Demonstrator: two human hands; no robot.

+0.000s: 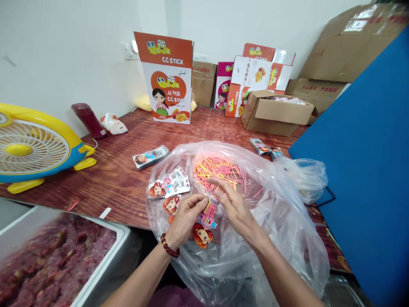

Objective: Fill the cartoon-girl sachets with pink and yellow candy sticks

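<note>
My left hand (188, 215), with a beaded bracelet on its wrist, pinches the upper edge of a small printed candy pouch (204, 234). A girl cartoon and a barcode show on the pouch, which hangs tilted below my fingers. My right hand (234, 209) is closed at the pouch's top, with ends of thin candy sticks just visible by its fingertips; the fingers partly hide them. Behind my hands, a loose pile of pink and yellow candy sticks (219, 170) lies on a large clear plastic bag (281, 226). More printed pouches (172, 187) lie left of my left hand.
A stack of pouches (151, 157) lies on the wooden table (124, 179). At left stand a yellow fan (35, 147) and a white tub (119, 238) of dark red contents. Behind are a CC Stick carton (171, 81) and an open cardboard box (275, 115). A blue panel (364, 170) borders the right.
</note>
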